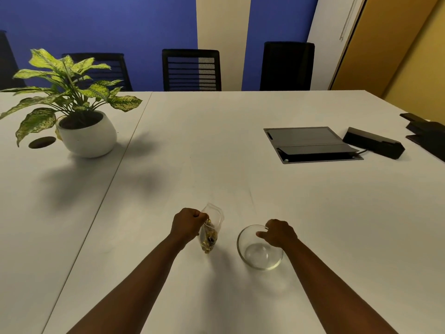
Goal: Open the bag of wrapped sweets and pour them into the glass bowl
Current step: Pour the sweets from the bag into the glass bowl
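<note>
A small clear plastic bag of wrapped sweets (210, 233) hangs just above the white table, its sweets gathered at the bottom and its top flaring upward. My left hand (189, 224) is closed around the bag's upper part. To the right stands an empty glass bowl (260, 255) on the table. My right hand (279, 233) rests on the bowl's far right rim, fingers curled over the edge and thumb pointing left.
A potted plant in a white pot (86, 136) stands at the far left beside a round cable hole (42, 142). A grey cable hatch (310, 144) and black devices (374, 142) lie at the far right. Black chairs (191, 69) line the table's far edge.
</note>
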A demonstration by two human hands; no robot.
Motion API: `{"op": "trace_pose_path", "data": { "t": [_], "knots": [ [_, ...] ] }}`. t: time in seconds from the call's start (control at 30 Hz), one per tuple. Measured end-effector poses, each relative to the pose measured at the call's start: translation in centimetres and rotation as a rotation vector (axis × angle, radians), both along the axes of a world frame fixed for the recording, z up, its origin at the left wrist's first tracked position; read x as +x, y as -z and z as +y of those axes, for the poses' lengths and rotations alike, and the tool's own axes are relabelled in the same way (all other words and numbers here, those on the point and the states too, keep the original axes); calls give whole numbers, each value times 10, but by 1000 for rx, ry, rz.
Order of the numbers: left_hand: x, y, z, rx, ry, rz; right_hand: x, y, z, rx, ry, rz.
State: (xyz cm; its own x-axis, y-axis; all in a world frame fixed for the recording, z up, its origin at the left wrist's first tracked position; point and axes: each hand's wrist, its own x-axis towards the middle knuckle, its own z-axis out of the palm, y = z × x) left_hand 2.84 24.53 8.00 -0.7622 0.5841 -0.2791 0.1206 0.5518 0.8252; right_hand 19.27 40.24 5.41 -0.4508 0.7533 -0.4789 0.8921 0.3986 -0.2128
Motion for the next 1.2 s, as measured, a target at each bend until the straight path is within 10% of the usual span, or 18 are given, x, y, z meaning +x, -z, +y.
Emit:
{"op": "trace_pose_path", "data": {
  "t": [0.73, 0.9, 1.2],
  "knots": [
    [-20, -13, -18, 56, -47, 14, -57, 14, -51, -98, -62, 99],
    [-21, -26, -13, 98, 35, 74, -67, 3, -50, -41, 61, 492],
    [-7, -37, 4, 423, 105, -178, -51, -2, -23, -1124, 369, 893]
  ]
}}
